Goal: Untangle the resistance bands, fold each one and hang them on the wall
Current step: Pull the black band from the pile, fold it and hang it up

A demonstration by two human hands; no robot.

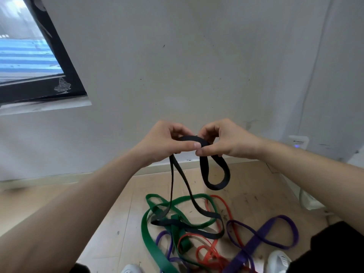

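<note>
Two shoes at 6 o'clock; four bands: green, red, purple, black pinched by left hand and right hand fingers.

Head view faces down, near hands

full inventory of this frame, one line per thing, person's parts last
black band: 1, black, pinched by both hands, loops hanging to the pile
green band: 1, green, floor, tangled
red band: 1, red-orange, floor, tangled
purple bands: count unclear, purple, floor right
window: 1, black frame, upper left
wall: white, ahead
floor: light wood
white device: 1, white, by the wall, right
shoes: 2, white, bottom edge
left hand: gripping the black band
right hand: gripping the black band
</note>
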